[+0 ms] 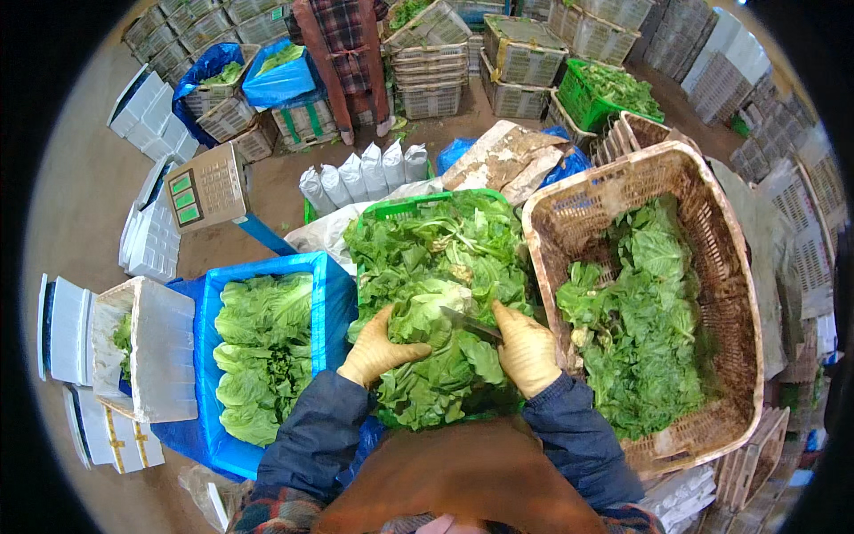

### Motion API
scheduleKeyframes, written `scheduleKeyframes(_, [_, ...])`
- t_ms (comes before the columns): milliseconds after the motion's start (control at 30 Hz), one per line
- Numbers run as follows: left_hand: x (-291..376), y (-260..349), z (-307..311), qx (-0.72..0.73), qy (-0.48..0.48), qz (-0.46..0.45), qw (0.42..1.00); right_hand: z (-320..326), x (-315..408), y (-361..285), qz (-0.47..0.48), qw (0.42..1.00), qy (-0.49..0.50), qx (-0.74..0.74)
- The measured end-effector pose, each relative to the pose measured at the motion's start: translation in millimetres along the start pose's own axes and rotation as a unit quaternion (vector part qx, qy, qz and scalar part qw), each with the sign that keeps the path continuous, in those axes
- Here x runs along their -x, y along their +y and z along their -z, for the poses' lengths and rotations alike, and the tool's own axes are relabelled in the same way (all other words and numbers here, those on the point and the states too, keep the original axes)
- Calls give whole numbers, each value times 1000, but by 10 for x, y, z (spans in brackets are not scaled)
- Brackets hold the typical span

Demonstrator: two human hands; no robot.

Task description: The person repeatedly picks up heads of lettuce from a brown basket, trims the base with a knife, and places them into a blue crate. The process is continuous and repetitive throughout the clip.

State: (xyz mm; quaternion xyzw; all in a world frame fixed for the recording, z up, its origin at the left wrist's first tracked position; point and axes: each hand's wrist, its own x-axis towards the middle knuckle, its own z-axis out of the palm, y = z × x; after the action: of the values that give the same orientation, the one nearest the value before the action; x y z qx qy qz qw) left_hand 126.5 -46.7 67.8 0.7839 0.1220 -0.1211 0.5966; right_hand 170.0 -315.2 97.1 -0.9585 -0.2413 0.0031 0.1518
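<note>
My left hand (379, 350), in a yellowish glove, grips a head of leafy lettuce (421, 312) with the thumb across its front. The gloved right hand (530, 348) holds a knife (475, 325) whose blade points left, close to the pale stem end of that head. Whether the blade touches the stem I cannot tell. Both hands are above a green plastic crate (497, 195) heaped with loose lettuce leaves (427, 243). To its left, heads of lettuce (257, 360) lie in a blue-lined box (208, 347). On the right, more lettuce (650, 334) lies in a dirty plastic crate (744, 320).
A digital scale display (207, 188) rises beyond the blue-lined box. White wrapped packs (373, 172) and a torn cardboard sheet (504, 160) are past the green crate. Foam boxes (163, 354) line the left. Farther off, a person (347, 53) stands among stacked crates (430, 80).
</note>
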Motion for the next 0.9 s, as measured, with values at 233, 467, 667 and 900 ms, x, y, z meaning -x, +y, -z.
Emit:
scheduleKeyframes(233, [348,-199,-103,122,-51,28,991,-9,182,-102,36,999,-16,11])
scheduleKeyframes(467, [811,-206,-438,166,-64,65,982,-150,223,213,32,997,-44,55])
scheduleKeyframes(667, [644,20,-274,37,-66,0,997,-216,88,744,-132,974,-54,-177])
scheduleKeyframes(900, [-294,707,-164,79,-175,-111,975,-213,127,636,-95,791,18,-605])
